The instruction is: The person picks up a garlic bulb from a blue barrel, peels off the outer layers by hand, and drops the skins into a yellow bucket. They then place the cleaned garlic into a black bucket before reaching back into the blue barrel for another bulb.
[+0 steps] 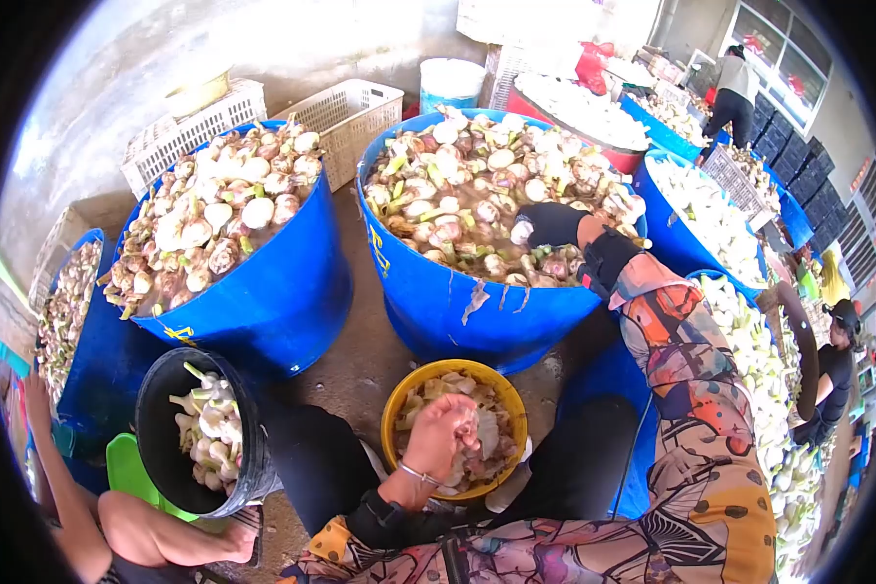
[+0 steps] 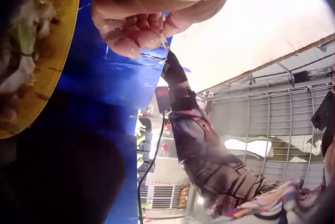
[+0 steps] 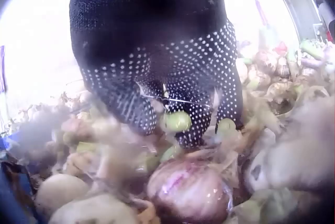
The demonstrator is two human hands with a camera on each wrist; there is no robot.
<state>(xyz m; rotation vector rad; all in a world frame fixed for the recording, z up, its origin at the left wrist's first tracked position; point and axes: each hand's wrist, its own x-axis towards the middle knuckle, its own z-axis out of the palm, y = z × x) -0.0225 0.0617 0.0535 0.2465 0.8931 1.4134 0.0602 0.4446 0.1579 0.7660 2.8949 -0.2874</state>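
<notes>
Over a yellow tub (image 1: 396,391) of garlic peelings (image 1: 496,425), my bare left hand (image 1: 442,435) hangs with its fingers curled in. Wet scraps of peel cling to its fingertips (image 2: 146,38) in the left wrist view. My right hand (image 1: 555,225), in a black glove with white dots, reaches into the large middle blue tub (image 1: 487,316). Its fingers curl at a garlic bulb (image 1: 522,232), and a cut green stem (image 3: 178,121) shows between them in the right wrist view. A thin pale strip (image 3: 180,100) crosses the glove. Purple-skinned bulbs (image 3: 188,188) lie close below.
Another blue tub of garlic (image 1: 302,292) stands at left. A black bucket (image 1: 156,428) holds trimmed bulbs near a green slipper (image 1: 131,467). White crates (image 1: 346,117) line the wall. Someone's bare leg (image 1: 165,526) is at lower left; other people (image 1: 735,88) work at right.
</notes>
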